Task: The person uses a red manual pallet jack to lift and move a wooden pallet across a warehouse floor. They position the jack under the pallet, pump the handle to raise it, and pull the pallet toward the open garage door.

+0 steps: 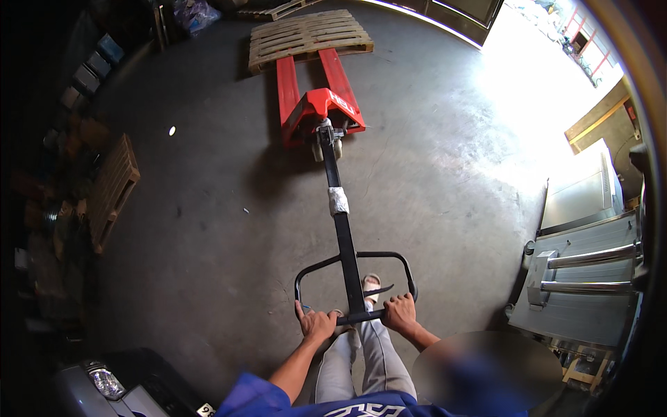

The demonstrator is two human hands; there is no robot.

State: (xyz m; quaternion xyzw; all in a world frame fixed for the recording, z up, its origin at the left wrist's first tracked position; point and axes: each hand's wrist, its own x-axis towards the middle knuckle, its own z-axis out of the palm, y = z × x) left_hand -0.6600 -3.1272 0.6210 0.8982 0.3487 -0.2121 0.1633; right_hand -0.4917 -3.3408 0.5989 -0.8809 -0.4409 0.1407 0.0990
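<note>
A red pallet jack (316, 104) stands on the concrete floor ahead of me, its forks reaching under a wooden pallet (306, 36) at the far end. Its long black tiller (342, 222), wrapped with white tape midway, slopes back toward me and ends in a black loop handle (356, 278). My left hand (316, 324) grips the near bar of the handle on the left. My right hand (400, 311) grips the same bar on the right. My legs and one light shoe show below the handle.
A second wooden pallet (111, 191) leans among dark clutter on the left. Grey metal cabinets (590, 278) stand at the right. The front of a vehicle with a headlight (108, 382) sits at lower left. A bright open doorway (528, 62) lies at upper right.
</note>
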